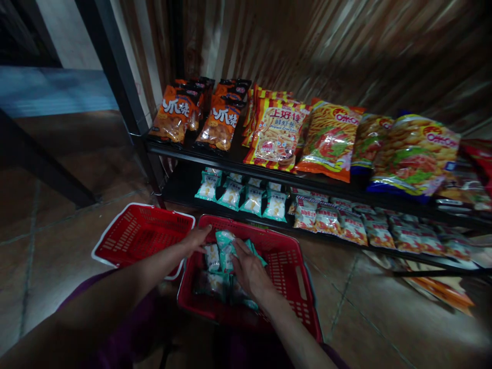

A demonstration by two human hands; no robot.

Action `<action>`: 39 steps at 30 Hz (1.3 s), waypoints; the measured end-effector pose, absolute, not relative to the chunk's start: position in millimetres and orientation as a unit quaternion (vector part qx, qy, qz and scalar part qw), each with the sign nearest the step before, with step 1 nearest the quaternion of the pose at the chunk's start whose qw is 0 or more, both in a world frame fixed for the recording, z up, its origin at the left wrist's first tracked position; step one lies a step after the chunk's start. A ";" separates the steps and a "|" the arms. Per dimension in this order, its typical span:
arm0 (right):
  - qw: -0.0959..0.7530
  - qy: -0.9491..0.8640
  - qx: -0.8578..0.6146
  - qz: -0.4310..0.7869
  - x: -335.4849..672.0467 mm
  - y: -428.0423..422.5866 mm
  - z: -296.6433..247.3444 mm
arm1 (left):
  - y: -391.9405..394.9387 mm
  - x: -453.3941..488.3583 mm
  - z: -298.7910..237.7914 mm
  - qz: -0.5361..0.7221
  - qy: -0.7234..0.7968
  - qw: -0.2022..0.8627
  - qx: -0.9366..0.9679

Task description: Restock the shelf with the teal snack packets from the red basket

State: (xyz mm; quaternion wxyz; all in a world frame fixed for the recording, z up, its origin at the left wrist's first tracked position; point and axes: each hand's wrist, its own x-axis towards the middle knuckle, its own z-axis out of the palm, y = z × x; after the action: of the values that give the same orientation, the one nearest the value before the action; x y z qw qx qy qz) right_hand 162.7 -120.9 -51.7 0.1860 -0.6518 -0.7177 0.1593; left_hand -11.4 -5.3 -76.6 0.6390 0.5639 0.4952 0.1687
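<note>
Small white and mint-green snack packets lie piled in the left part of a red shopping basket. My left hand reaches in over the basket's left side, its fingers apart beside a packet. From the right, my right hand has its fingers on the right edge of a raised green snack packet. Some of its fingertips are hidden among the packets. Similar green snack packets stand in a row on the lower shelf just beyond the basket.
A second red basket with a white rim stands on the left. The black upper shelf holds orange snack bags, prawn cracker bags and larger bags. Red-and-white packets line the lower shelf. A black post rises at left.
</note>
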 end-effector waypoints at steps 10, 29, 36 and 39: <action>0.203 -0.821 -0.524 0.107 133.7 -125.2 -37.6 | -19.6 -19.4 -30.5 0.266 0.463 0.806 0.256; 0.519 -0.213 -0.553 0.616 139.4 -112.2 -42.6 | -30.6 4.9 -27.8 0.375 0.390 0.753 0.375; 0.524 -0.173 -0.575 0.603 138.0 -106.0 -42.1 | -19.4 1.2 -23.2 0.365 0.417 0.762 0.334; 0.496 -0.204 -0.592 0.602 139.8 -105.4 -47.4 | -10.9 -1.8 -16.9 0.372 0.441 0.762 0.295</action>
State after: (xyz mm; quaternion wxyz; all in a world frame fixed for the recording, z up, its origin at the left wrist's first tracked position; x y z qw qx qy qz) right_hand 139.8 -105.4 -47.4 0.4957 -0.5920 -0.2042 0.6017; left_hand -1.8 -10.9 -16.9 0.7615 0.2952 0.4410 0.3720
